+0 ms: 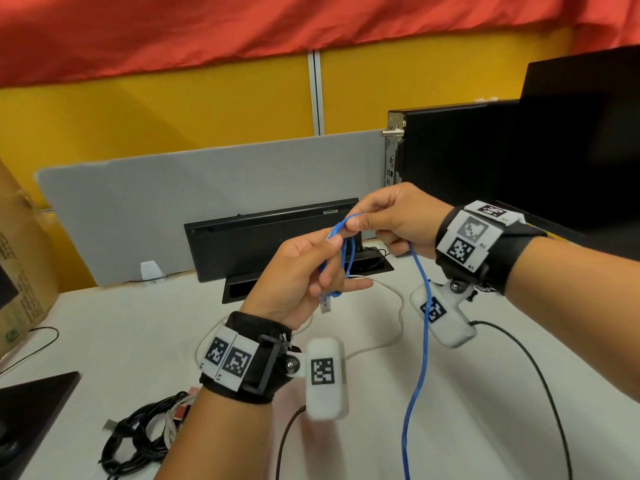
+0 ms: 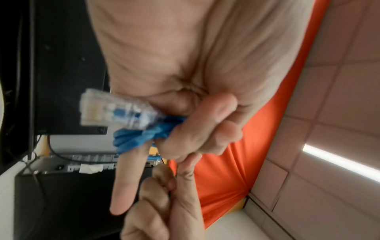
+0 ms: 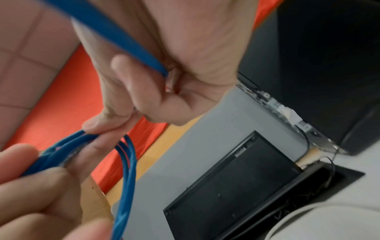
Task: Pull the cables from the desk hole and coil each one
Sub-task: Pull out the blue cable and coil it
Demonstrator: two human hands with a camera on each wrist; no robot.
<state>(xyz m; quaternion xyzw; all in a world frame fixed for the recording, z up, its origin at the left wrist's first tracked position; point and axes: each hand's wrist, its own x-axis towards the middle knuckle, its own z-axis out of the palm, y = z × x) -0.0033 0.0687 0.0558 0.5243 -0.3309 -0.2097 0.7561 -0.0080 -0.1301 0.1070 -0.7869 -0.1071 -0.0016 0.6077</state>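
Observation:
A blue network cable (image 1: 423, 327) is held above the desk by both hands. My left hand (image 1: 311, 268) grips a small bundle of its loops (image 2: 131, 139), and the clear plug (image 2: 107, 112) sticks out below the fingers. My right hand (image 1: 367, 223) pinches the top of a loop (image 3: 127, 162) between thumb and forefinger, and the loose length runs through its palm (image 3: 115, 34) and hangs down off the desk's front. Behind the hands lies the black desk hole (image 1: 370, 263) with its lid (image 1: 270, 237) raised. A white cable (image 1: 398, 306) runs from it across the desk.
A tangle of black and white cables (image 1: 145, 434) lies at the front left. A black computer case (image 1: 485, 150) stands at the back right, a cardboard box (image 1: 20, 265) at the left. A grey divider (image 1: 173, 209) stands behind the desk hole.

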